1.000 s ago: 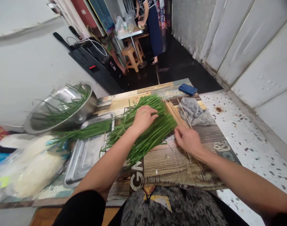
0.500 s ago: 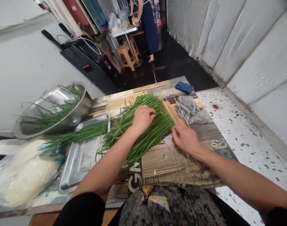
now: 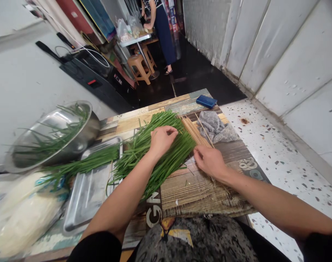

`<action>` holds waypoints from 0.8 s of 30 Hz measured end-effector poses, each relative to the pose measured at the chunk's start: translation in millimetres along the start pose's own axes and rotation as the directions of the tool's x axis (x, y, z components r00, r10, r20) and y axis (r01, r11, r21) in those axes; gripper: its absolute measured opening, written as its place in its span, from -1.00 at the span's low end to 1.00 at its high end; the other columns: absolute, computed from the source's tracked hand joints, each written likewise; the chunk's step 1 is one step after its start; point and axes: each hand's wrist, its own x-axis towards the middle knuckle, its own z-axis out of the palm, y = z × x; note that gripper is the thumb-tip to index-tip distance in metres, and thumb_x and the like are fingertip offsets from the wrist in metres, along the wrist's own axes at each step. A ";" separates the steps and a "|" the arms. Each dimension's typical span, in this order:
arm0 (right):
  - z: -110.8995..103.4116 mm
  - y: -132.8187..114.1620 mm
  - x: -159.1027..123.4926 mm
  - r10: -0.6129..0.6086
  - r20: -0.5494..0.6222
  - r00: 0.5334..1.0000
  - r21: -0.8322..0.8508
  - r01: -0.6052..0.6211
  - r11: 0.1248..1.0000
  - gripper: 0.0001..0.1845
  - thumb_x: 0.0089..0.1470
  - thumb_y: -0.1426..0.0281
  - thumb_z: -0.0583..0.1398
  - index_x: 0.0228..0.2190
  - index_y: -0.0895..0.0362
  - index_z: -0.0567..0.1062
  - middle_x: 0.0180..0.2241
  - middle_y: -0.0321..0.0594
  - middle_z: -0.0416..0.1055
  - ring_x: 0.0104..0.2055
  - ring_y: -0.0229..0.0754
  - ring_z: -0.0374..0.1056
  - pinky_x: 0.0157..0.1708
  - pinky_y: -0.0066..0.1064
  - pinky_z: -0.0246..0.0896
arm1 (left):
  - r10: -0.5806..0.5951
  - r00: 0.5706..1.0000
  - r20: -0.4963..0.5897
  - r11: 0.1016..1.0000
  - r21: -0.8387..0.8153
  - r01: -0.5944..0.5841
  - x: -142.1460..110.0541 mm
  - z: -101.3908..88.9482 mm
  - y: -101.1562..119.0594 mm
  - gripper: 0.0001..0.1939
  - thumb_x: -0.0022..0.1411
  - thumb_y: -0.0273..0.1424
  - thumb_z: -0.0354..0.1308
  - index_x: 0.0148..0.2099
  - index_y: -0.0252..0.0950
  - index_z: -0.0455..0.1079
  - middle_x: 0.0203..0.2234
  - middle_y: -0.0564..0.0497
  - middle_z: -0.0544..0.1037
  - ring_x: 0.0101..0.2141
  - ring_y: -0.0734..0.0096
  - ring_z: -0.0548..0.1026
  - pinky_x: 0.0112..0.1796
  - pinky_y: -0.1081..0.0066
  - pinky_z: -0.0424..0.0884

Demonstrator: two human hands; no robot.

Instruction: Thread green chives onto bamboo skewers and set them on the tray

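My left hand (image 3: 160, 139) rests on a flat pile of green chives (image 3: 155, 154) spread across the patterned table (image 3: 144, 118), its fingers curled and pinching at a few blades. My right hand (image 3: 209, 161) lies just right of the pile's cut ends, fingers closed over thin bamboo skewers (image 3: 194, 131) that fan out toward the far side. More skewers lie under my right wrist.
A steel bowl (image 3: 54, 136) with loose chives sits far left, a steel tray (image 3: 86, 191) with a chive bundle beside it, and a plastic bag (image 3: 21, 214) near left. A grey cloth (image 3: 216, 127) and blue case (image 3: 206, 101) lie beyond the skewers. A person stands at a far table.
The view has drifted, shifting everything left and slightly down. My left fingers have curled tighter on the chives; my right hand stays on the skewers.
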 end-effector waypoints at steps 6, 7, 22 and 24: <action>0.0 -0.5 -0.5 0.004 -0.003 1.000 0.004 -0.004 1.000 -0.70 0.12 0.33 -0.02 -0.43 0.14 0.47 -0.56 -0.22 0.46 -0.55 -0.26 0.30 -0.53 -0.44 -0.14 | -0.036 0.999 -0.013 0.999 -0.005 0.036 0.8 0.2 -0.1 -0.86 0.05 -0.33 0.13 -0.38 -0.22 0.50 -0.48 0.06 0.56 -0.40 0.36 0.45 -0.24 0.33 0.26; 0.2 -0.4 -0.5 0.002 -0.005 1.000 0.007 -0.002 1.000 -0.70 0.12 0.33 -0.02 -0.43 0.14 0.47 -0.56 -0.23 0.46 -0.55 -0.26 0.29 -0.53 -0.44 -0.14 | -0.039 0.999 -0.017 0.999 -0.003 0.038 0.9 0.4 -0.1 -0.85 0.05 -0.33 0.12 -0.38 -0.22 0.51 -0.48 0.05 0.56 -0.40 0.36 0.44 -0.24 0.33 0.26; 1.7 0.9 0.3 -0.022 -0.021 1.000 0.007 0.022 1.000 -0.72 0.11 0.36 0.00 -0.45 0.14 0.47 -0.56 -0.22 0.46 -0.54 -0.27 0.29 -0.51 -0.45 -0.12 | -0.016 1.000 -0.016 1.000 0.017 0.017 -1.2 1.1 2.6 -0.85 0.07 -0.35 0.11 -0.38 -0.23 0.50 -0.48 0.05 0.56 -0.38 0.35 0.46 -0.26 0.34 0.26; 1.9 1.2 0.1 -0.031 -0.025 0.999 0.011 0.031 0.999 -0.72 0.11 0.36 0.00 -0.45 0.14 0.47 -0.56 -0.23 0.46 -0.54 -0.27 0.29 -0.51 -0.46 -0.11 | -0.019 1.000 -0.016 1.000 0.016 0.019 -1.5 1.3 2.4 -0.85 0.08 -0.36 0.11 -0.37 -0.22 0.50 -0.47 0.05 0.57 -0.37 0.36 0.46 -0.26 0.34 0.25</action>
